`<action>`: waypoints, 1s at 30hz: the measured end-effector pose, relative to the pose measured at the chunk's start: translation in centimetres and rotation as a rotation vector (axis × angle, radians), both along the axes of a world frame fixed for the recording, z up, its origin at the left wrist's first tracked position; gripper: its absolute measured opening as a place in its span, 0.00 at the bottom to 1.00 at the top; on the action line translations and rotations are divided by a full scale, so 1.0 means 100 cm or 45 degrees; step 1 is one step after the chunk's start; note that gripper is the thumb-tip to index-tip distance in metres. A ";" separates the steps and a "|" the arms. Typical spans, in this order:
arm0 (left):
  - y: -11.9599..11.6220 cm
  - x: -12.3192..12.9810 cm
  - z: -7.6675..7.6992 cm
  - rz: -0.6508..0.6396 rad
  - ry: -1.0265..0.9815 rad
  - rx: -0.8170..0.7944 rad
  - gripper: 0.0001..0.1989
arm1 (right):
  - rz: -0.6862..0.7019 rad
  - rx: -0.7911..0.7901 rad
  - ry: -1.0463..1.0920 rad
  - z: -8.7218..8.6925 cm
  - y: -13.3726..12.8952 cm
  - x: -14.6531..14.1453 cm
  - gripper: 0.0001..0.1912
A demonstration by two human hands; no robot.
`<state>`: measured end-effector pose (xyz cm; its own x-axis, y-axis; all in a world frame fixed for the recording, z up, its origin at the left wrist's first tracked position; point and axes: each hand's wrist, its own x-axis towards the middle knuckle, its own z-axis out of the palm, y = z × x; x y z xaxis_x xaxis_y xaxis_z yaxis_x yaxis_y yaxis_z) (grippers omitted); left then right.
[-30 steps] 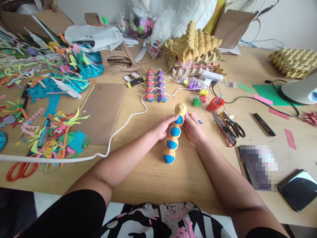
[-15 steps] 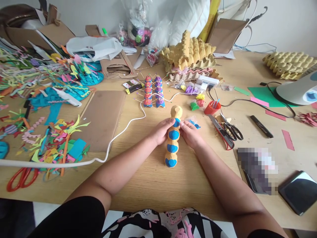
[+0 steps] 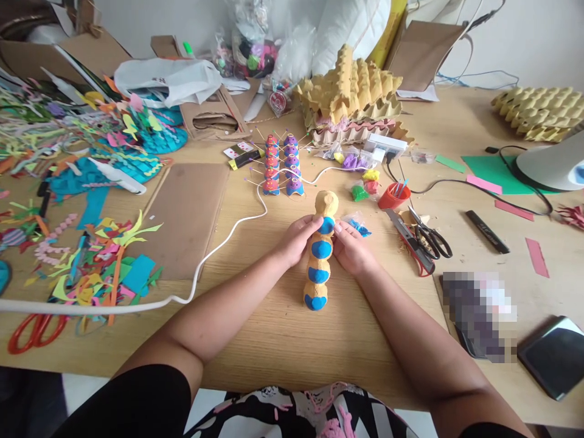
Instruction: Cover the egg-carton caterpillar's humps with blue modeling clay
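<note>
A yellow egg-carton strip [image 3: 319, 261] with blue patches on four of its bumps lies lengthwise in front of me; the bump at its far end is plain yellow. My left hand [image 3: 298, 240] grips its left side near the topmost blue patch, thumb on the edge. On the opposite side, my right hand [image 3: 350, 243] holds the strip at the same patch with thumb and fingers. A small bag of blue clay [image 3: 360, 229] lies just beyond my right hand. Two finished-looking strips, one red and blue [image 3: 272, 164], one purple and blue [image 3: 292, 164], stand farther back.
An orange cup [image 3: 393, 196], black scissors [image 3: 429, 234] and a box cutter [image 3: 413, 243] lie to the right. A white cable [image 3: 237, 226] crosses the left side near a cardboard sheet [image 3: 187, 213] and paper scraps [image 3: 137, 274]. Egg trays [image 3: 351, 91] are stacked behind.
The view has shifted slightly. Both hands keep their hold beside the topmost blue patch, with no clear change in the strip.
</note>
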<state>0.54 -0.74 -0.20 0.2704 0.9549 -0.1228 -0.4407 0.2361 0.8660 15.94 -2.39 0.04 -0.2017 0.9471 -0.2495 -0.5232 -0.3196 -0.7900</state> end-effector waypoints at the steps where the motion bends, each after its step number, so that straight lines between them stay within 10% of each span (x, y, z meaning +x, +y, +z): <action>1: 0.000 0.000 0.000 -0.003 -0.003 -0.010 0.28 | -0.002 -0.004 0.005 0.000 0.000 0.000 0.30; 30: -0.003 0.005 0.010 -0.005 -0.098 -0.137 0.22 | 0.044 -0.026 -0.078 0.006 0.002 -0.004 0.28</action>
<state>1.00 -1.04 0.75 0.2865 0.9362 -0.2036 -0.5036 0.3279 0.7993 15.54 -2.16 0.59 -0.2181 0.9344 -0.2818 -0.4625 -0.3532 -0.8133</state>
